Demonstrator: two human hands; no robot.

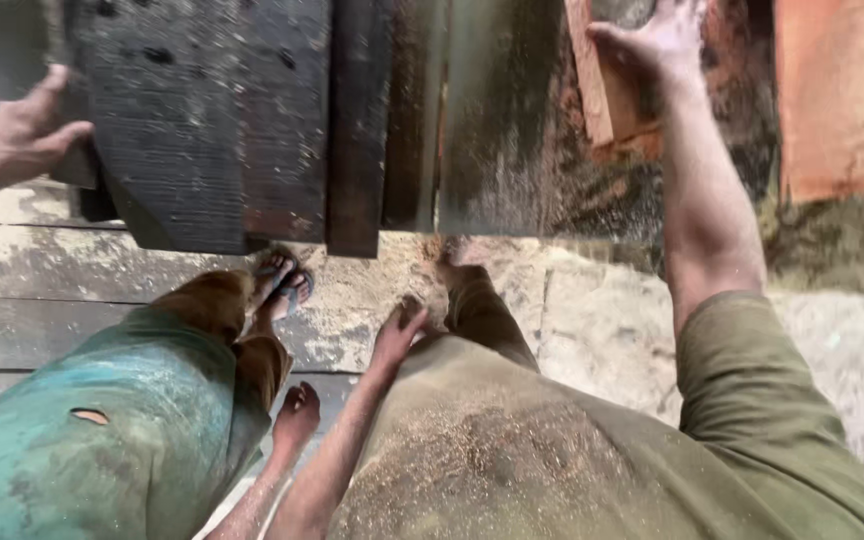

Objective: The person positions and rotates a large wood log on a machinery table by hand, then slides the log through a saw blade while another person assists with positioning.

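Observation:
My right hand (658, 40) reaches forward at the top right and lies flat, fingers spread, on a reddish wooden plank (592, 90). My left hand (399, 332) hangs loose beside my thigh with nothing in it, its fingers slightly apart. Dark, rough-sawn timber beams (212, 120) lie side by side ahead of me, next to a grey-green slab (497, 110). Sawdust speckles the air and covers my olive shirt (512, 460).
A co-worker in a teal shirt (82, 440) stands close at my left, one hand (20, 132) on the end of the dark beam, the other hand (297, 412) hanging down, a sandalled foot (284, 280) forward. An orange-red block (842, 90) stands at the top right. Dusty floor boards (72, 270) lie below.

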